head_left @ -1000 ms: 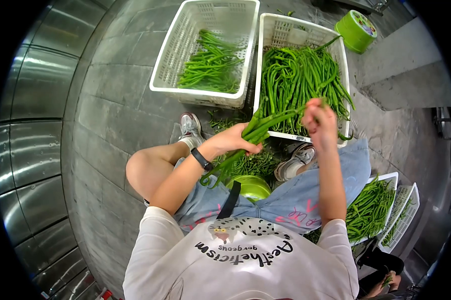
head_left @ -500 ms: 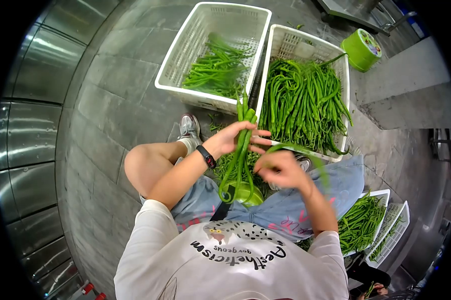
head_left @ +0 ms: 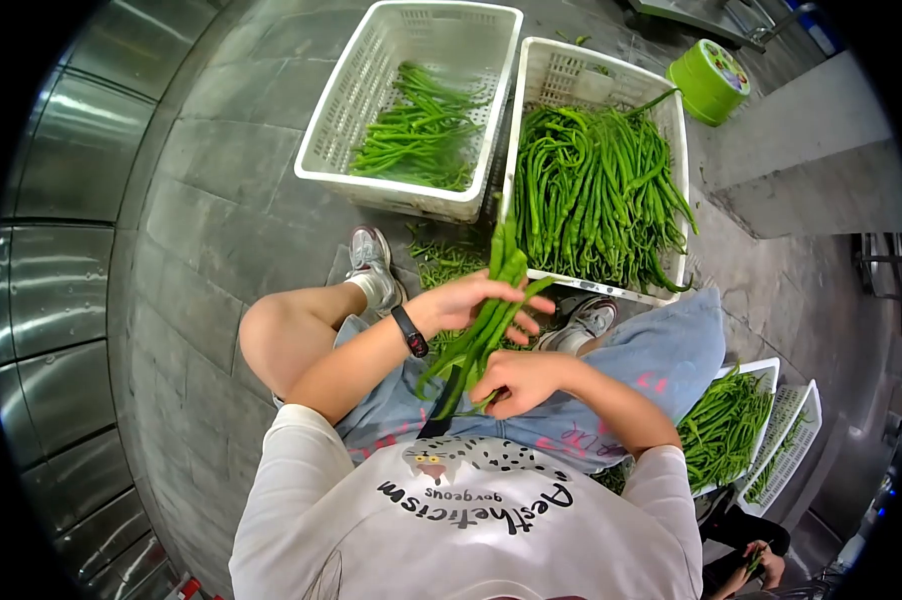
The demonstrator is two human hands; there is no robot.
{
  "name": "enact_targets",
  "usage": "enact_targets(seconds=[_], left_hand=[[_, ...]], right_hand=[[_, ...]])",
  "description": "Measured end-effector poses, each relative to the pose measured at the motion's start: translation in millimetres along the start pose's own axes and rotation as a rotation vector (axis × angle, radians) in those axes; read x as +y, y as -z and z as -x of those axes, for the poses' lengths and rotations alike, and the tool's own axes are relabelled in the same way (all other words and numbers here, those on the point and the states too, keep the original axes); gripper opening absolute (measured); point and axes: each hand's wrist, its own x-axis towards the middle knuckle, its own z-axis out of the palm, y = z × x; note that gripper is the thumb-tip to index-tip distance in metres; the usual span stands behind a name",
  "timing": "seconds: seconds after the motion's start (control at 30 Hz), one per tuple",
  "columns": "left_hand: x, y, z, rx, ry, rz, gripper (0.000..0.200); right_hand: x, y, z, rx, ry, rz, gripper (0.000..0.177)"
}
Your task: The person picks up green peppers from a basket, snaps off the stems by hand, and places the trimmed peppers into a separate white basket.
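Right hand [head_left: 519, 384], curled, has come against the green pods [head_left: 499, 318].

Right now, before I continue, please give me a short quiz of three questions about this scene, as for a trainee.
1. True or false: the left hand holds several green peppers.
2. Of the two large white crates in front, which is fuller? A) the left one; B) the right one; C) they are equally full.
3. Fill in the missing word: the dark wristband is worn on the ____ arm.
Key: 1 true; 2 B; 3 left.
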Motion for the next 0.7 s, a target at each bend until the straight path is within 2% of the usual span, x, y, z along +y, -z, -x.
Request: enact_targets(seconds=[0.1,0.2,0.27,0.3,0.33,0.37,0.4,0.43,0.47,0.53,0.63,0.7], left_hand=[[14,0,-2,0.289,-0.246,-0.091,0.015],[25,6,3,0.334,-0.361,-0.097,0.015],[30,3,7,0.334,-0.409,-0.19,0.018],[31,6,9,0.341,-0.422,-0.255,0.019],[32,5,10,0.348,-0.436,-0.32,0.02],[32,4,10,0.366,-0.45,-0.345,0.019],[30,4,9,0.367,-0.445,-0.378,0.019],[27,5,8,0.367,-0.44,-0.411,0.018],[25,6,7,0.366,-0.436,-0.447,0.017],[20,0,5,0.399,-0.413,-0.488,0.018],[17,-6,6,0.425,-0.373,-0.551,0.019],[19,-5,9,0.404,-0.379,-0.539,0.019]], right_hand=[[10,-12,-3,-0.084,-0.004,0.011,0.013],[20,-20,-1,0.032,0.029,0.006,0.013],[5,7,6,0.025,-0.209,-0.035,0.02],[-5,21,11,0.153,-0.284,0.011,0.02],[8,25,14,0.435,-0.182,0.075,0.022],[16,29,20,0.718,-0.175,0.01,0.017],[1,37,19,0.961,-0.275,-0.295,0.013],[5,45,20,1.146,-0.311,-0.376,0.012],[17,49,22,1.246,-0.209,-0.469,0.014],[23,54,25,1.231,-0.22,-0.586,0.014],[35,49,23,1.265,-0.181,-0.485,0.016],[36,49,23,1.242,-0.163,-0.585,0.016]])
